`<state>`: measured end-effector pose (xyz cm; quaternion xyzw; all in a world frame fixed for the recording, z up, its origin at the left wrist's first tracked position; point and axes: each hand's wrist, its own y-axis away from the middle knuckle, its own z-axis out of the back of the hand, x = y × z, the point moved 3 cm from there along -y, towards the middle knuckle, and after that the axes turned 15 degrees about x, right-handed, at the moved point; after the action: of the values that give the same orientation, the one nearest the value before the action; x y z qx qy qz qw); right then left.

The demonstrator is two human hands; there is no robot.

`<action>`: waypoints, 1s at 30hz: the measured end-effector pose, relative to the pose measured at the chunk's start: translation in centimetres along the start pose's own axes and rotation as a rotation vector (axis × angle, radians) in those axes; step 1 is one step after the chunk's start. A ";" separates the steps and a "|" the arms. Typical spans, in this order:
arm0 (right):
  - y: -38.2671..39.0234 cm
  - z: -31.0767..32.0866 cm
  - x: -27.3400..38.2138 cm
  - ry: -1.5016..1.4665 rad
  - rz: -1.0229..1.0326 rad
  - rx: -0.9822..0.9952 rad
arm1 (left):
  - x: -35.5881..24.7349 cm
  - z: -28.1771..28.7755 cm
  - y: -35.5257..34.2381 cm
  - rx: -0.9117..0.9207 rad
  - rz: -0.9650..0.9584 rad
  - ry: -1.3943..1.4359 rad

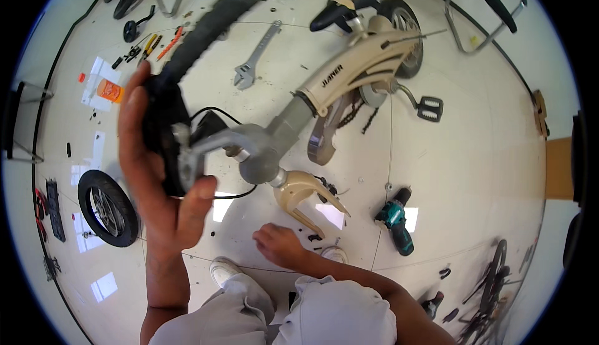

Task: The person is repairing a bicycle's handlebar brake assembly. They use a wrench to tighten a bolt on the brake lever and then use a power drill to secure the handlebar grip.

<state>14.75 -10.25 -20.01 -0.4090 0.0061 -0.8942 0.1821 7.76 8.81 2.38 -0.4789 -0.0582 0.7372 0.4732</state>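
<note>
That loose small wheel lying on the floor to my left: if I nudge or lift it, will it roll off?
The small wheel lies flat on its side on the floor, so a nudge would probably slide it, not roll it. Stood upright, its round black tyre would likely roll. It looks stiff and light enough for one hand.

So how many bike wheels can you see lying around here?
3: a small black loose wheel on the floor at left, the rear wheel on the beige bike frame, and a thin spoked wheel at lower right. Others may be hidden.
</note>
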 end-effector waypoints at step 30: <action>31.0 13.7 -11.5 0.142 -1.365 0.064 | 0.4 1.0 0.7 0.030 -0.049 -0.081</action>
<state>41.65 -33.49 -24.24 -0.2564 -0.2674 -0.8331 -0.4108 6.48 9.12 2.25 -0.4400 -0.0779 0.7449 0.4954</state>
